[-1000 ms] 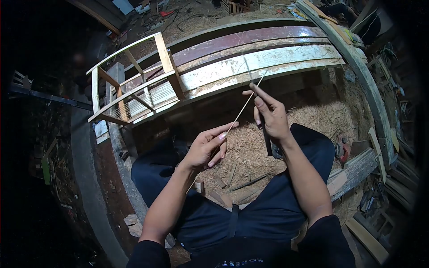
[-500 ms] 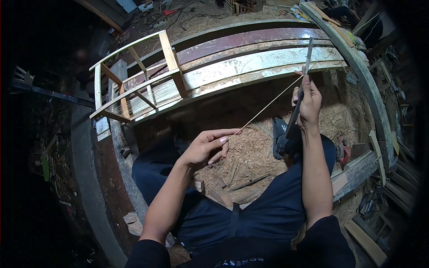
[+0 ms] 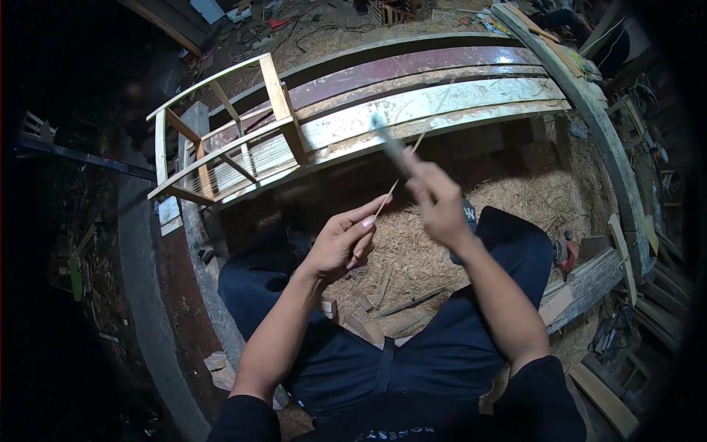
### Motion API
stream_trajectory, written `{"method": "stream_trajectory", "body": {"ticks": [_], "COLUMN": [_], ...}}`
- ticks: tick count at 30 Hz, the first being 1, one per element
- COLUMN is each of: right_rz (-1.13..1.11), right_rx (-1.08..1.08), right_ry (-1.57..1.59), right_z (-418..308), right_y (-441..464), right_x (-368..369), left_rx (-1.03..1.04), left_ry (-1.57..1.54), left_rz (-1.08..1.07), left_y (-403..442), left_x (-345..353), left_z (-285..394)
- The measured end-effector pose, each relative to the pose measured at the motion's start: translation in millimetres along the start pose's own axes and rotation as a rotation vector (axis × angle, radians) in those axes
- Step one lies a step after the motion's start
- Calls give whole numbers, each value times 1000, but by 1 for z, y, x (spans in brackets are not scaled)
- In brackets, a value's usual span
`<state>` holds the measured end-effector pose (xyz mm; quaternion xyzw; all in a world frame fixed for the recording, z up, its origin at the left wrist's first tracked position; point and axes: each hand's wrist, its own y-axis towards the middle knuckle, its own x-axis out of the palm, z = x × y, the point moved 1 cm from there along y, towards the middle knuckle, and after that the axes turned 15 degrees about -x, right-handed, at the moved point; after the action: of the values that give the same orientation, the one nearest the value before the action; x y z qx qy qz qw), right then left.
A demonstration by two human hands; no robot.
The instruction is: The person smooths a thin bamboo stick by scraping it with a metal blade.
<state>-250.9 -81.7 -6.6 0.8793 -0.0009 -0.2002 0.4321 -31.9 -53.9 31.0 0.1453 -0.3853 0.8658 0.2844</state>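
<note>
My left hand [image 3: 340, 243] is closed, pinching a thin pale wooden strip [image 3: 387, 197] between thumb and fingers. The strip slants up and right, passing behind my right hand, and its far tip shows beyond the knuckles. My right hand [image 3: 440, 206] is wrapped around a long, flat, dark tool that looks like a knife [image 3: 390, 141], its grey blade pointing up and left. Motion blurs the right hand and blade, so whether the edge touches the strip I cannot tell. Both hands are above the shaving-covered ground, between my knees.
A long plank bench [image 3: 442, 96] lies across the front. On its left end stands a slatted wooden frame [image 3: 283, 110]. A heavy beam [image 3: 589, 110] runs along the right. Wood shavings [image 3: 398, 258] and offcuts cover the ground. Far upper right, part of another person [image 3: 615, 44] shows.
My right hand has swept down and left along the strip toward my left hand, and the blade now tilts left. My left hand has barely moved, still pinching the strip.
</note>
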Motion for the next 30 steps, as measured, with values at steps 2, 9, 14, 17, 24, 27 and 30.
{"method": "stream_trajectory", "body": {"ticks": [2,9,14,17,24,27,30], "right_rz": [-185,-140,-313,-131,136,291,264], "right_rx": [116,212,145,127,656,692,698], "right_ry": [67,36,178,179,454,424,455], "right_z": [-42,-25,-56,-38,-20,-5,-5], "right_y": [-3,5,-1,0,13,12,8], "right_x": [11,-1,18,14,-9,-13,-3], "left_rx": [2,66,69,42,-26,-80,-65], "left_ry": [-78,-9,-127,8,208,343,339], "left_rz": [33,-10,79,86,4,48,23], "left_y": [0,-7,-5,-4,-11,-13,-11], "left_x": [-3,1,-21,-23,-18,-25,-22], "left_z": [-2,1,-7,-6,8,12,12]}}
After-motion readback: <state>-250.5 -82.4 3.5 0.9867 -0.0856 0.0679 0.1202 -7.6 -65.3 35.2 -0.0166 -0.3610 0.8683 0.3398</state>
